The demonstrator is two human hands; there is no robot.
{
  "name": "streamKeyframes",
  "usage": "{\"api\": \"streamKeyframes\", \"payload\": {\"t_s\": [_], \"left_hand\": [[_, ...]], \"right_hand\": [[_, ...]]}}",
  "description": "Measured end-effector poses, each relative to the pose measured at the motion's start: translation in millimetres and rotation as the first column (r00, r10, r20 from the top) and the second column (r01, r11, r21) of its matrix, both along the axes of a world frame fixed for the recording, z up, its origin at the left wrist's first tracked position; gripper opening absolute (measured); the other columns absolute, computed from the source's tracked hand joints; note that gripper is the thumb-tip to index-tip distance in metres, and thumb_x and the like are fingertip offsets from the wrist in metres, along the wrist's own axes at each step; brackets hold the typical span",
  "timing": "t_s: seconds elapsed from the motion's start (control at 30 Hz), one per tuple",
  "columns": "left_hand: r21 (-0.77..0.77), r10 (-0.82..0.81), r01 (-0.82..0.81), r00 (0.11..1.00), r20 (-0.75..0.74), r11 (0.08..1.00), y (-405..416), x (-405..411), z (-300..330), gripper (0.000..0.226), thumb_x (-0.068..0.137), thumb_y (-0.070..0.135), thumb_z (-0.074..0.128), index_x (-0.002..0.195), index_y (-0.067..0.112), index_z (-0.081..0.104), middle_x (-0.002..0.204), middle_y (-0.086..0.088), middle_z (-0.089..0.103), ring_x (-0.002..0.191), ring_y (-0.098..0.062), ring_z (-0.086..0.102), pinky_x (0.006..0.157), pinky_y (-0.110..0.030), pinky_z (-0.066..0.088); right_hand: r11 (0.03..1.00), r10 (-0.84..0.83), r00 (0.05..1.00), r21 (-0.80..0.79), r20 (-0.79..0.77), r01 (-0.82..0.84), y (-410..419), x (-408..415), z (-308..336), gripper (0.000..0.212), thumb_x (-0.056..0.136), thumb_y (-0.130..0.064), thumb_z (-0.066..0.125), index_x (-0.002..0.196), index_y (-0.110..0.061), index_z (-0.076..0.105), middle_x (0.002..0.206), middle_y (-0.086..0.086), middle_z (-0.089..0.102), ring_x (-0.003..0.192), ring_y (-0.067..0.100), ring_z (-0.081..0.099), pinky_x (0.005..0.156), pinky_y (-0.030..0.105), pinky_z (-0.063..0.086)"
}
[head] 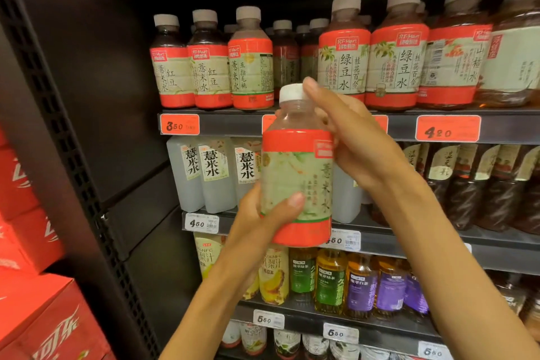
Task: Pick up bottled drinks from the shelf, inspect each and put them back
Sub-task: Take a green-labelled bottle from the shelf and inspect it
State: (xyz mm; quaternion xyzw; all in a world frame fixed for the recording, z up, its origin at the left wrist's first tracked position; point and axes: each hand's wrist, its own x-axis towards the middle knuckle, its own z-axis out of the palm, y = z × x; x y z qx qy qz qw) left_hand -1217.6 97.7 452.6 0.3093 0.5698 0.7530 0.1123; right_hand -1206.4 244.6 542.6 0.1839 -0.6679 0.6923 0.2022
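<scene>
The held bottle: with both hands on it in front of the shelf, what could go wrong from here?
1. The bottle is off the shelf; the left hand grips low and the right hand sits near the cap, so a slip could drop it.
2. The gap in the tightly packed front row is narrow; returning it might knock neighbouring bottles.

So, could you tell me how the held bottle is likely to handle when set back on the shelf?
The bottle looks full, so probably heavy for its size. Its clear plastic likely flexes slightly. Tall and narrow, it may tip if set down crooked.
</scene>
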Motion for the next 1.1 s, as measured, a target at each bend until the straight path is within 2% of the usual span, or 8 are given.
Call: {"api": "streamKeyframes", "payload": {"t_s": [0.13,0.23,0.4,0.5,0.6,0.8,0.93,1.1], "left_hand": [[0.267,-0.451,0.397,0.873,0.185,0.878,-3,-1,1,0.078,0.064,0.049,0.083,0.128,0.012,0.06,0.123,-0.022,0.063,0.103,-0.036,0.065,0.085,-0.043,0.056],[0.284,-0.538,0.479,0.821,0.19,0.831,-1,-2,-3,0.077,0.069,0.049,0.08,0.133,0.012,0.056,0.126,-0.025,0.059,0.106,-0.038,0.063,0.093,-0.046,0.052],[-0.019,-0.195,0.195,0.98,0.042,0.981,-11,-10,-3,0.084,0.057,0.07,0.075,0.127,0.026,0.059,0.126,-0.001,0.066,0.117,-0.02,0.062,0.092,-0.038,0.053],[-0.168,-0.049,0.031,0.994,-0.102,0.985,-6,-5,-2,0.08,0.051,0.07,0.077,0.119,0.036,0.054,0.112,0.016,0.07,0.105,-0.005,0.066,0.079,-0.02,0.055],[-0.105,-0.015,0.006,0.996,-0.085,0.994,1,-4,-5,0.058,0.06,0.056,0.073,0.111,0.033,0.06,0.104,0.012,0.074,0.097,-0.007,0.07,0.071,-0.015,0.054],[0.039,-0.08,0.076,0.993,0.092,0.996,11,-17,0,0.072,0.063,0.054,0.073,0.124,0.019,0.056,0.108,-0.001,0.074,0.1,-0.015,0.07,0.073,-0.02,0.056],[-0.044,0.071,-0.078,0.987,-0.142,0.996,22,-32,18,0.046,0.07,0.041,0.072,0.112,0.03,0.057,0.1,0.014,0.074,0.093,-0.002,0.069,0.069,-0.012,0.053],[0.057,0.301,-0.308,0.848,-0.436,0.95,25,-61,59,0.063,0.069,0.039,0.077,0.124,0.023,0.052,0.122,0.005,0.061,0.11,-0.003,0.061,0.09,-0.019,0.05]], "right_hand": [[0.979,0.181,0.982,-0.105,0.056,-0.174,1,-6,-5,0.036,0.096,-0.042,0.046,0.088,-0.02,0.074,0.088,0.003,0.075,0.082,0.014,0.07,0.076,0.026,0.056],[0.953,0.256,0.966,-0.179,0.041,-0.245,-4,-10,-8,0.035,0.093,-0.039,0.048,0.098,-0.013,0.07,0.093,0.012,0.074,0.089,0.025,0.071,0.08,0.034,0.057],[0.986,0.071,0.994,-0.147,-0.081,-0.082,-3,-4,-7,0.026,0.09,-0.031,0.055,0.105,-0.01,0.06,0.086,0.008,0.073,0.079,0.02,0.071,0.069,0.028,0.055],[0.996,-0.052,0.992,-0.073,-0.118,0.044,-7,-3,-6,0.021,0.093,-0.027,0.058,0.109,-0.012,0.059,0.086,0.006,0.074,0.08,0.018,0.071,0.068,0.026,0.055],[0.994,-0.106,0.991,0.002,-0.078,0.106,-6,-6,-3,0.023,0.094,-0.033,0.056,0.11,-0.016,0.059,0.093,0.004,0.075,0.084,0.016,0.071,0.071,0.026,0.055],[0.997,-0.082,0.997,0.012,0.007,0.082,0,-11,-1,0.049,0.084,-0.037,0.062,0.127,-0.014,0.056,0.098,-0.001,0.074,0.089,0.009,0.069,0.076,0.021,0.052],[0.98,-0.197,0.974,-0.043,-0.114,0.193,-2,-17,13,0.033,0.093,-0.014,0.058,0.126,-0.006,0.057,0.103,0.008,0.072,0.087,0.015,0.069,0.077,0.026,0.056],[0.953,-0.303,0.882,-0.086,-0.36,0.292,2,-26,44,0.035,0.094,-0.007,0.058,0.127,-0.007,0.05,0.112,0.011,0.068,0.101,0.017,0.067,0.086,0.031,0.055]]}}
